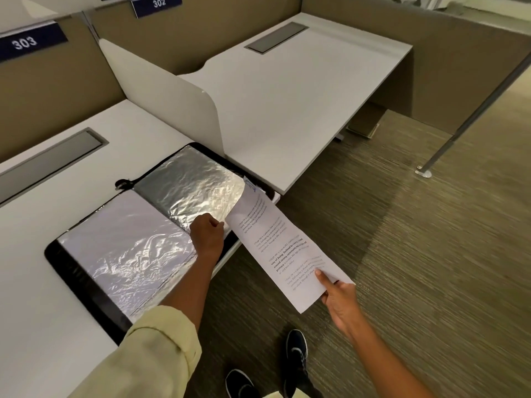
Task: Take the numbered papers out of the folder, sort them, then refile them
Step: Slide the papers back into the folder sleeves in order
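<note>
Two dark shoes (296, 351) stand on the carpet at the bottom. The right hand (339, 297) pinches the near end of a printed paper (275, 248), thumb on top. The paper's far end is tucked in a shiny plastic sleeve (195, 182) of the open black folder (77, 280). The left hand (207, 234) is curled and grips the sleeve's near edge. The folder lies on the white surface (43, 326). Farther back is a divider (172, 101), then signs 303 (26, 43) and 302 (159, 2).
</note>
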A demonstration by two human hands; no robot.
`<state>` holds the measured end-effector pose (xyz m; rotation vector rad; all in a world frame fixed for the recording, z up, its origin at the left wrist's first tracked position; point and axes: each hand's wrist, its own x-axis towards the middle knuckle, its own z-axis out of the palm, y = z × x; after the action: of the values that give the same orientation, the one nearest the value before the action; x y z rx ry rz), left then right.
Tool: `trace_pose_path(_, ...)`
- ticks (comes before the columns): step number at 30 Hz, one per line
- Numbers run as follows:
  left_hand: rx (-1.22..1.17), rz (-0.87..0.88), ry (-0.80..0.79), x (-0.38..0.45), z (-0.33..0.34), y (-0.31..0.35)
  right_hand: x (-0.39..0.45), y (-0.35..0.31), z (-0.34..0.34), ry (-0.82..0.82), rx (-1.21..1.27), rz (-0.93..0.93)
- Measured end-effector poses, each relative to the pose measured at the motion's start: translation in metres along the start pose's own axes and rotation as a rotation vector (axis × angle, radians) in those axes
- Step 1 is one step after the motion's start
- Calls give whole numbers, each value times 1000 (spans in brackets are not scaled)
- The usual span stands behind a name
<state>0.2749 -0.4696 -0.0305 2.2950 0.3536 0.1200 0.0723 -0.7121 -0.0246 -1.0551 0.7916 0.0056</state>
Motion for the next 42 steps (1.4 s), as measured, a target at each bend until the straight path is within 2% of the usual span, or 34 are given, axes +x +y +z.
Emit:
trace_pose_path(7, -19, -11, -4, -2, -2, 3, -11, -1, -5, 59, 67, -29)
trace_pose_path(17, -65, 95, -75, -4, -3, -7, -18, 13, 16, 30, -27, -61)
trace_pose_path(23, 35, 194, 3, -11, -4, -10, -30, 15, 22, -41, -128, -160)
trace_pose_path(30, 4, 282, 6, -10, 0, -8, -33, 20, 23, -6, -118, -110)
trace_pose_path(35, -19, 262, -3, -6, 4, -11, -33, 32, 31, 57, -121, -40)
trace_pose_path(42, -27, 214, -108, 3, 5, -16, -28, 34, 43, 14, -291, -48)
